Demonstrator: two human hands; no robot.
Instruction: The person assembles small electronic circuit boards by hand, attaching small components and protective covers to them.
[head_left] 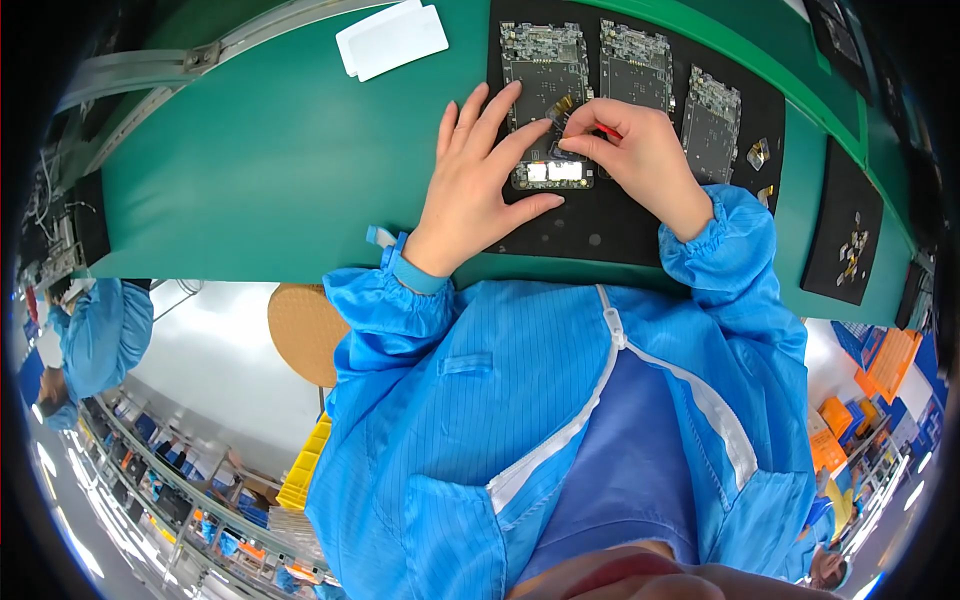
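On a black mat [625, 225], several dark printed circuit boards lie side by side. My left hand [465, 175] rests over the left edge of the leftmost board [545, 85], palm down with fingers spread, its index fingertip beside a small dark flex cable [562, 108] with gold ends. My right hand [630, 145] is closed in a pinch over the same board. A bit of red shows between its fingers; what they hold is mostly hidden. The second board [636, 75] lies just beyond my right hand, and the third board [711, 125] to its right.
Two white cards [395, 42] lie on the green table [250, 170] at the far left. Small flex parts [758, 153] sit at the black mat's right edge. Another dark pad [843, 235] holds several tiny parts. A green rail [740, 50] curves along the back right.
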